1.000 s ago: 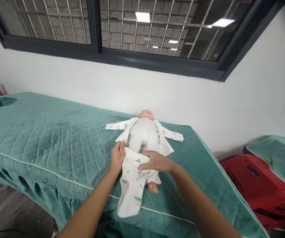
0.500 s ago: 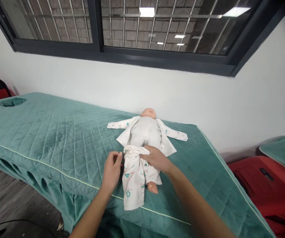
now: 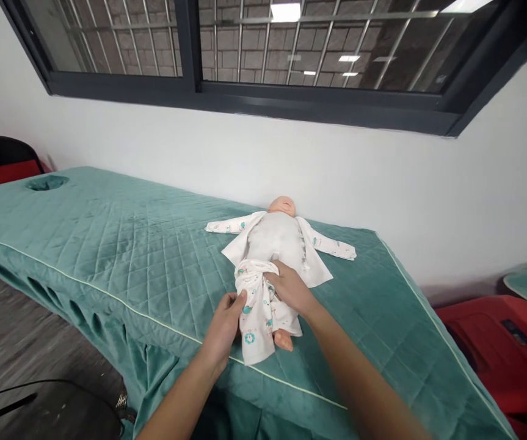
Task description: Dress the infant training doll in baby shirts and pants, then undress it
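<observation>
A baby doll [image 3: 275,235] lies on its back, head toward the wall, on a green quilted bed cover [image 3: 162,256]. Its white printed jacket [image 3: 334,245] hangs open, with both sleeves spread out. White printed baby pants [image 3: 254,333] are bunched around the doll's hips and thighs. One bare foot [image 3: 283,340] shows at the right leg opening; the other foot is hidden in the cloth. My left hand [image 3: 226,321] pinches the outer side of the left pant leg between thumb and fingers. At the waistband my right hand [image 3: 290,287] grips the gathered cloth, its fingertips partly hidden.
A white wall [image 3: 162,146] with a dark-framed window [image 3: 245,101] runs behind the bed. The cover has a round hole [image 3: 47,183] at the far left. To the right stands a red plastic object [image 3: 487,342]; a cable [image 3: 38,382] lies on the floor at lower left.
My left hand has moved in from beside the pants and taken hold of the left pant leg, whose hem sits higher. My right hand stays at the waistband. The view has shifted slightly.
</observation>
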The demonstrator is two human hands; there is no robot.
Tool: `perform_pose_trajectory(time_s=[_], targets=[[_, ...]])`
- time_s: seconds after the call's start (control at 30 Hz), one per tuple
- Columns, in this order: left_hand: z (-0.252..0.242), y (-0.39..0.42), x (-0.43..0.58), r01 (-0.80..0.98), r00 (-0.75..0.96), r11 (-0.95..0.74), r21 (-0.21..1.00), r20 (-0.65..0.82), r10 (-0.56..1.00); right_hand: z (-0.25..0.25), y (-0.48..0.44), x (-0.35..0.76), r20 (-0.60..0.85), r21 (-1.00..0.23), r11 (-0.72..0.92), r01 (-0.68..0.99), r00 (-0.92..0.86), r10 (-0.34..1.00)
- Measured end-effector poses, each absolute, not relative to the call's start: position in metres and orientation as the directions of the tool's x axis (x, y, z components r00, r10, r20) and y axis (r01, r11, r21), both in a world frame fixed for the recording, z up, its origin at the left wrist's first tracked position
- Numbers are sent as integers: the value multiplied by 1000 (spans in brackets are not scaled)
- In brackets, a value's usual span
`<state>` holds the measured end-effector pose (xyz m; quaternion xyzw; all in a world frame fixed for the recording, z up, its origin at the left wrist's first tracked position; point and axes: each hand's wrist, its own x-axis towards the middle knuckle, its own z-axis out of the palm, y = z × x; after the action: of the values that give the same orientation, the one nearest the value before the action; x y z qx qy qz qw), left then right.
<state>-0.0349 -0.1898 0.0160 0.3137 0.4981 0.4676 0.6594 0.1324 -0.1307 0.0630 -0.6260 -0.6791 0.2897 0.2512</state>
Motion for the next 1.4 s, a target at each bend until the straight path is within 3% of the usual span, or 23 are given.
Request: perform_pose_trajectory(time_s=[0.07, 0.17, 0.27, 0.4, 0.8, 1.0, 1.1, 1.23, 1.4], targets=[[12, -183, -35, -195, 9, 285, 939, -289, 957, 64, -134, 134, -47, -719, 51, 693, -122, 991], [5, -172, -42, 47, -8, 73, 996, -73, 997, 68, -139, 139, -79, -754, 143, 641, -305, 949], [3, -160, -52, 268, 15, -104, 958, 104, 994, 74, -142, 144, -120, -772, 204, 602, -453, 883], [6, -146, -59, 424, 24, -175, 889, 182, 983, 74, -137, 143, -68, -807, 197, 556, -420, 905], [6, -122, -51, 524, -11, -263, 810, 315, 949, 54, -123, 137, -105, -808, -34, 588, -88, 991], [6, -109, -50, 766, 29, -236, 598, 335, 942, 58, -126, 133, -141, -795, -130, 592, 28, 990], [2, -111, -51, 798, 19, -219, 561, 339, 940, 64, -134, 133, -93, -824, -14, 566, -111, 989], [-5, -118, -55, 697, 8, -283, 659, 387, 922, 72, -141, 137, -92, -810, 150, 567, -375, 922], [-13, -129, -60, 652, -5, -299, 696, 399, 917, 68, -137, 139, -98, -781, 144, 607, -347, 933]])
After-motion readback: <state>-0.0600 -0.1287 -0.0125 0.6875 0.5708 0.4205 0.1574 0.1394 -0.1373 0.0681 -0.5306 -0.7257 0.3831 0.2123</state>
